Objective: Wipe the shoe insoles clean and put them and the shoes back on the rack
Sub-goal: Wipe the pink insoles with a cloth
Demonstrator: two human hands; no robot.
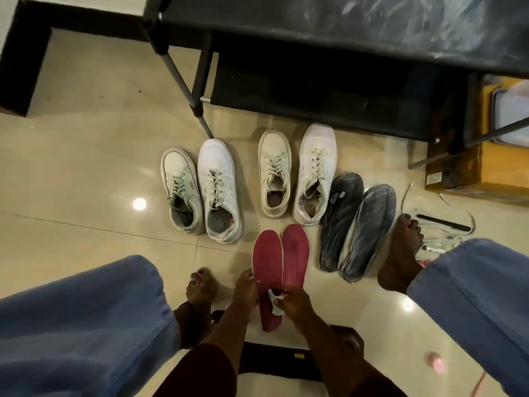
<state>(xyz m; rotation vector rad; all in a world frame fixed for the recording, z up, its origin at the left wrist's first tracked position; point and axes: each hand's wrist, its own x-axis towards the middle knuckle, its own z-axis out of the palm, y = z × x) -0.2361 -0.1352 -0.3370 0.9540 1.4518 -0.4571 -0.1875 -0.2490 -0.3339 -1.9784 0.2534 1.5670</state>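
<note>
Farthest left, a leg in loose blue trousers (80, 319) fills the lower corner, and its bare left foot (200, 286) rests on the glossy beige tiled floor (86, 138). Just beyond it, a pale green sneaker (180, 193) and a white sneaker (219, 190) stand side by side on the tiles with their toes pointing away.

At the bottom centre, the left hand (244, 290) curls its fingers around the left edge of a red insole (267, 267) and holds it up, toe end away from the person. The right hand (290, 306) pinches a small white cloth (275, 303) and presses it against the heel half of that insole. A second red insole (296, 253) lies just beside the first, and I cannot tell whether it is held or lying on the floor.

Beyond the insoles stand a cream sneaker (274, 173) and a pinkish-white sneaker (315, 173). To their right is a dark grey shoe (340, 222), with a second dark grey shoe (367, 233) touching it. The bare right foot (400, 253) is planted against that second shoe.

The black shoe rack (343, 38) spans the top, well apart from the insoles. At the far right are a cardboard box (483, 173) and loose cables (440, 224).
</note>
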